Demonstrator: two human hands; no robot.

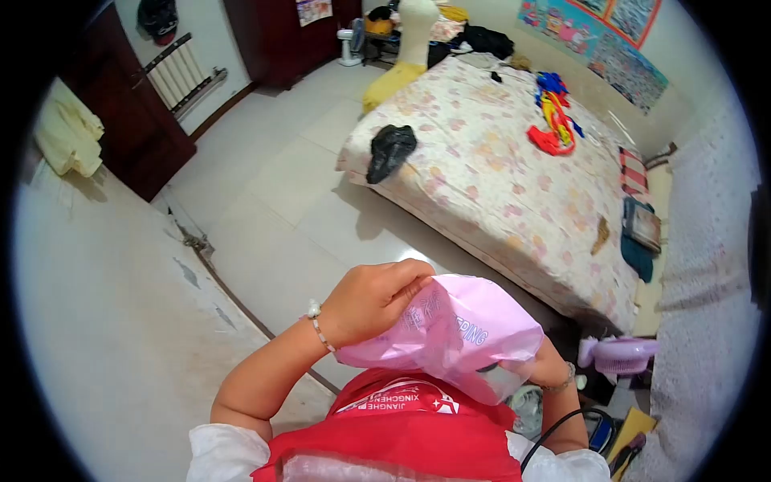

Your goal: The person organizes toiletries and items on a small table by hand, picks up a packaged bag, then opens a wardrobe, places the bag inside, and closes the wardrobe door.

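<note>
A pink plastic bag [498, 321] with printed lettering is spread between my two hands in front of my red apron [377, 418]. My left hand [373, 301] pinches the bag's upper left edge, thumb and fingers closed together. At the right side of the bag, my right hand [550, 363] grips it, its fingers mostly covered by the plastic. Whether anything is inside the bag cannot be seen.
A bed [474, 185] with a floral sheet stands ahead, a black plastic bag [391, 153] on its corner and colourful cloth [554, 120] farther back. A purple fan [622, 355] is at right. A pale surface [120, 321] runs along the left, near a dark door [120, 96].
</note>
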